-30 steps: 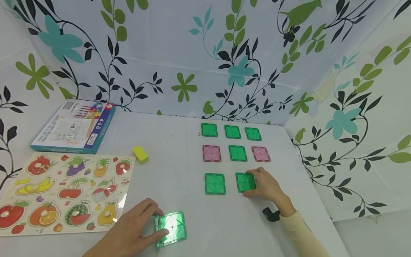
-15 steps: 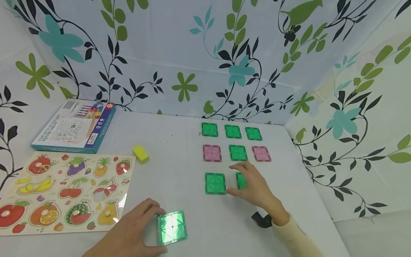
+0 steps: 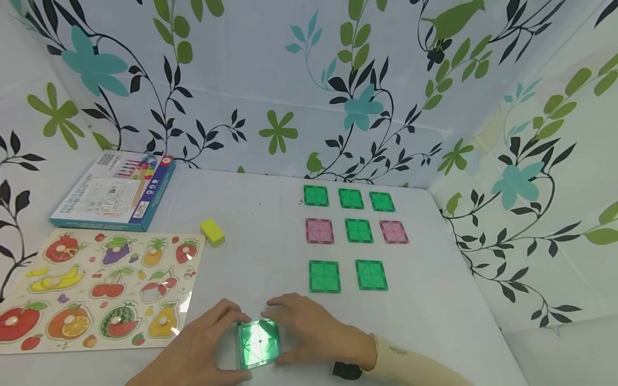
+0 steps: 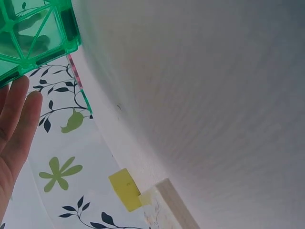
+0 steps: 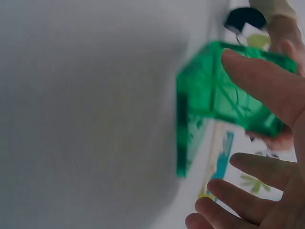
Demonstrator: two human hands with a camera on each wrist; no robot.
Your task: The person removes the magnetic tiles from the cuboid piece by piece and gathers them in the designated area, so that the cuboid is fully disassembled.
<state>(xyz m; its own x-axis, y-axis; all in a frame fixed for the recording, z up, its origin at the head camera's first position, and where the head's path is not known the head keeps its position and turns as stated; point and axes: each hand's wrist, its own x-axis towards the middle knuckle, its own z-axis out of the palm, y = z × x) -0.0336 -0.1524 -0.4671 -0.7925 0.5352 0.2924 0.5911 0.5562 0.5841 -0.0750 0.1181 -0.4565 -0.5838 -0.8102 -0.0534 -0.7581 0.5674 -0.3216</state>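
My left hand [image 3: 203, 343] holds green see-through magnetic tiles [image 3: 259, 343] at the table's front, fingers at their far left corner and thumb by the near edge. Joined at angles, these tiles look box-like in the right wrist view. On their right side is my right hand [image 3: 314, 332], fingers spread, the thumb [image 5: 257, 81] in front of the green panels; whether it touches them I cannot tell. Flat on the table lie single tiles in rows: green ones at the back, a pink tile [image 3: 319, 231] either side of a green one, then two green tiles [image 3: 372, 275] nearer me.
A fruit puzzle board [image 3: 116, 289] covers the left of the table [image 3: 434, 321], with a boxed set [image 3: 113, 190] behind it. Beside the board's corner lies a yellow block [image 3: 212, 232]. Patterned cloth [image 3: 270, 80] hangs along the back and right.
My right hand has left the front-row green tile, which stays in place, and come leftward to the joined tiles. My left thumb has slid from the tile's face to its near edge.
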